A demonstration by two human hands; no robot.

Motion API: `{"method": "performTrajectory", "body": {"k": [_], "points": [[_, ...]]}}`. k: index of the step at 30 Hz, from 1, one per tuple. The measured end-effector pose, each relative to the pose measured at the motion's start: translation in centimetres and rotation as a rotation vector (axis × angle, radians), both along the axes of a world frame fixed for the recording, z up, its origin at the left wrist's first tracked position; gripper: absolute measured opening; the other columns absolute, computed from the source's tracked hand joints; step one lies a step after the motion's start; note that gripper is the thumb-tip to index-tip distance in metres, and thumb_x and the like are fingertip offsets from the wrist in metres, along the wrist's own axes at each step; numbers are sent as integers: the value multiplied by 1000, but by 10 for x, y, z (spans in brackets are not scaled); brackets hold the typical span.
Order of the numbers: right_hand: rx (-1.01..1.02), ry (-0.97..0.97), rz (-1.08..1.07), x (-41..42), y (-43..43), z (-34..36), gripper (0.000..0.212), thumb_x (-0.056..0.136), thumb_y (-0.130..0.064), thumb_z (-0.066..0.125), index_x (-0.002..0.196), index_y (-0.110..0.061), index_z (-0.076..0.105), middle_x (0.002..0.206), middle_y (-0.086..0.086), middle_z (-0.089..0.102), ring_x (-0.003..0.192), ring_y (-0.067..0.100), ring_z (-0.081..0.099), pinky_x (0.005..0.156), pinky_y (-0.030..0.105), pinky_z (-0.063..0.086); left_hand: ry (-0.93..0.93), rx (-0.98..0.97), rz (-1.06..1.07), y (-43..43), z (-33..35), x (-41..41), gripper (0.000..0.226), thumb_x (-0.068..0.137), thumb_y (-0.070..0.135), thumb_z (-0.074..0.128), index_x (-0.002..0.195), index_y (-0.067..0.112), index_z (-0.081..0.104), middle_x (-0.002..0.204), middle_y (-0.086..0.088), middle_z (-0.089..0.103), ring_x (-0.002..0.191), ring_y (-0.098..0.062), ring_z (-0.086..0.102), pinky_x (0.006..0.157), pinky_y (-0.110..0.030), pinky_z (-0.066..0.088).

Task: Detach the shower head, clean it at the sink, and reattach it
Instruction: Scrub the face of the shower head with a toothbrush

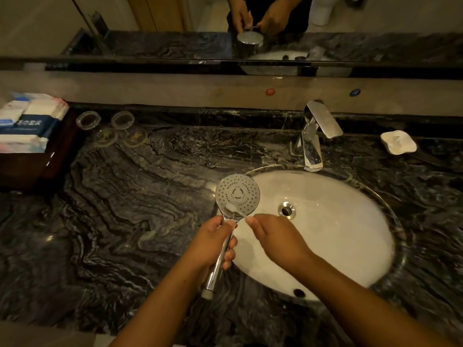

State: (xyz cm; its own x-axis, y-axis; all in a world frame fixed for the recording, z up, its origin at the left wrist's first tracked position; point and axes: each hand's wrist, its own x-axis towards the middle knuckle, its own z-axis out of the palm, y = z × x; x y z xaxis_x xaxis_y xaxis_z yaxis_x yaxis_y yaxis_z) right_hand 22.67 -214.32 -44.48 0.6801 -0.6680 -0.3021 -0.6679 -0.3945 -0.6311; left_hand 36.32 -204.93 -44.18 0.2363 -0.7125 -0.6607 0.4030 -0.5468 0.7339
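A chrome shower head [237, 194] with a round dotted face is detached and held face up over the left rim of the white oval sink [333, 236]. My left hand [213, 242] grips its chrome handle, whose end sticks out below the fist. My right hand [278, 237] holds a small white toothbrush [234, 210], most of its handle hidden under the fingers. The brush's bristles lie on the lower part of the shower face. No water runs from the chrome tap [314, 136] behind the sink.
The dark marble counter [125, 209] spreads to the left. Two upturned glasses [87, 120] on coasters stand at the back left beside a tray of packaged towels [27, 123]. A white soap dish [398, 142] sits at the back right. A mirror runs above.
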Motion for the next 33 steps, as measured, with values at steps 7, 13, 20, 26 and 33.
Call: {"method": "performTrajectory", "body": {"k": [7,13,20,26,33], "points": [[-25,11,-233,0,-36,0,47,105,-46,34,67,-24,52,74,5,65,74,26,61,74,40,49,54,13,19,2,-1,-4,16,101,22,45,102,6,51,59,-5,51,39,-14,39,37,-21,34],[9,22,11,-6,6,-4,45,105,-43,33,63,-30,41,64,-6,51,63,17,51,59,34,37,78,9,33,4,1,1,15,102,20,43,104,7,50,60,-7,51,39,-14,39,36,-20,34],[-45,29,-230,-9,-36,-9,50,104,-49,33,70,-20,56,73,4,64,73,26,60,71,40,49,88,18,8,11,-2,-3,15,102,20,43,99,7,50,58,-6,50,37,-14,38,35,-19,34],[22,51,10,-15,10,-5,45,105,-45,33,66,-27,46,65,-6,51,64,18,52,61,35,37,144,29,58,13,-2,4,15,102,20,43,100,7,51,59,-8,51,38,-14,39,35,-19,34],[-7,43,-212,-18,-27,-9,47,105,-45,33,66,-24,49,70,-1,57,72,23,56,67,32,36,180,25,49,21,-3,0,16,102,21,43,102,6,49,58,-7,48,35,-13,37,34,-17,33]]}}
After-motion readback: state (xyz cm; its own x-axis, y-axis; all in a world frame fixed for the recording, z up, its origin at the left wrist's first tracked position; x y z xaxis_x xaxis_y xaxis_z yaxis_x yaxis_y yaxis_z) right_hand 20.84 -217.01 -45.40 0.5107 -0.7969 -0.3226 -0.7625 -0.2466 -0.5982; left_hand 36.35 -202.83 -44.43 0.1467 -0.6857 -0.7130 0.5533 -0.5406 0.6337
